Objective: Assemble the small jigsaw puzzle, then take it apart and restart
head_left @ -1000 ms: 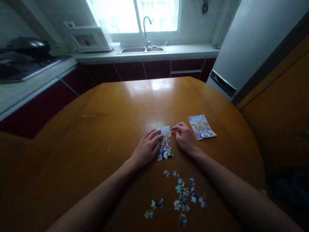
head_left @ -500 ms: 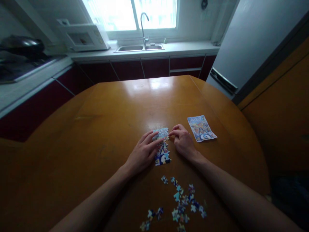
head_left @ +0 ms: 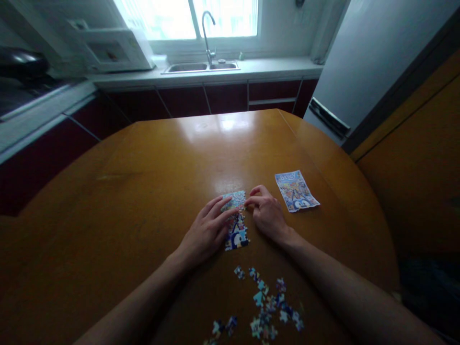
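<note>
A small, partly assembled jigsaw puzzle point(head_left: 236, 225) lies on the round wooden table point(head_left: 161, 163). My left hand point(head_left: 204, 232) rests flat on its left side, fingers stretched out over the pieces. My right hand point(head_left: 266, 213) sits at the puzzle's upper right corner, fingers curled and pinched together at the edge; whether a piece is in them I cannot make out. Several loose puzzle pieces point(head_left: 264, 306) are scattered on the table nearer to me.
A printed picture card point(head_left: 296, 190) lies flat to the right of my right hand. Beyond the table are dark red cabinets, a sink with a tap point(head_left: 204, 64), a microwave point(head_left: 111, 50) and a grey fridge point(head_left: 362, 62) on the right.
The view has tilted slightly, so everything sits a bit lower and more to the left. My right fingers have closed in a little toward the puzzle's top corner; my left hand stays put.
</note>
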